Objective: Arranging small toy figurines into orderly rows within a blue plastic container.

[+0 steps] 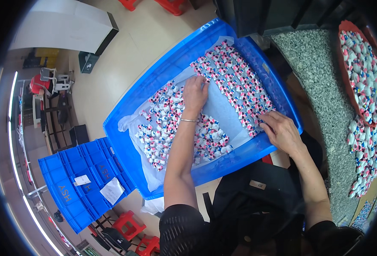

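Observation:
Inside a blue plastic crate (148,91) lined with thin white sheeting (222,109) lie many small painted figurines in white, pink and blue. Tight rows of figurines (235,81) stand along the right side, while a loose heap of figurines (167,128) covers the left side. My left hand (195,94), with a bracelet at its wrist, reaches over the heap to the far left end of the rows; its fingertips pinch a figurine. At the near right end of the rows, my right hand (281,131) has its thumb and forefinger closed around another figurine, partly hidden.
On the right, a speckled grey countertop (310,72) carries a red tray (344,64) and more piled figurines (365,149). Stacked blue crates (75,177) with paper slips stand at the left. Red stools (128,225) are below them.

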The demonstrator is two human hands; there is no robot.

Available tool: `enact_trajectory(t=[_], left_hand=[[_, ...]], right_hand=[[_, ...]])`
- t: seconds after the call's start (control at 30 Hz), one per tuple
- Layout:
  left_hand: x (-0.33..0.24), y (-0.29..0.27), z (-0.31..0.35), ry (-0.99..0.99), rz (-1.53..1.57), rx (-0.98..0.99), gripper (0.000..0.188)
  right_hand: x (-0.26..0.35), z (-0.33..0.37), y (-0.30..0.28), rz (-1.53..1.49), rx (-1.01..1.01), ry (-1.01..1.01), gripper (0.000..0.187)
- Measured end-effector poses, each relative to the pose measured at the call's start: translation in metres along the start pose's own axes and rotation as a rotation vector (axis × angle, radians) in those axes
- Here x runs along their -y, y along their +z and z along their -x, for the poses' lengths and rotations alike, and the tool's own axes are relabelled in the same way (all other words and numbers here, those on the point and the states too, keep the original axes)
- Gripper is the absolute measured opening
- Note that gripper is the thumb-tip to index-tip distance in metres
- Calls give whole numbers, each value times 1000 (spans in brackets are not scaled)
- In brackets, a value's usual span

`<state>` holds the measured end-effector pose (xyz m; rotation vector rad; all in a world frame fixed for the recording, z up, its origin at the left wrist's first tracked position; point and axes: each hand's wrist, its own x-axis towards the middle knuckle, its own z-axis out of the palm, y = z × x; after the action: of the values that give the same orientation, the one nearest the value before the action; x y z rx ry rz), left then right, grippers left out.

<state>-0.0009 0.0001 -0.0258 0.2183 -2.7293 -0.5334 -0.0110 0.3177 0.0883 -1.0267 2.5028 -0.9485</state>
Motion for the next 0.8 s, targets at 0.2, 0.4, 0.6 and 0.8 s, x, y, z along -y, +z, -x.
enact_trajectory(t=[0.2, 0.4, 0.6, 0.8], left_hand=[[29, -38, 6, -239, 159, -131, 14], [22, -51, 0, -68, 19, 250, 20], [13, -36, -9, -112, -98, 344, 19], [-8, -36, 7, -750, 1027, 379, 12]], right_hand=[[-4, 2, 1, -10, -17, 4, 21], [-1, -1, -4, -38, 10, 4, 19], [-2, 2, 0, -36, -22, -2, 20], [-4, 1, 1, -17, -36, -18, 17]])
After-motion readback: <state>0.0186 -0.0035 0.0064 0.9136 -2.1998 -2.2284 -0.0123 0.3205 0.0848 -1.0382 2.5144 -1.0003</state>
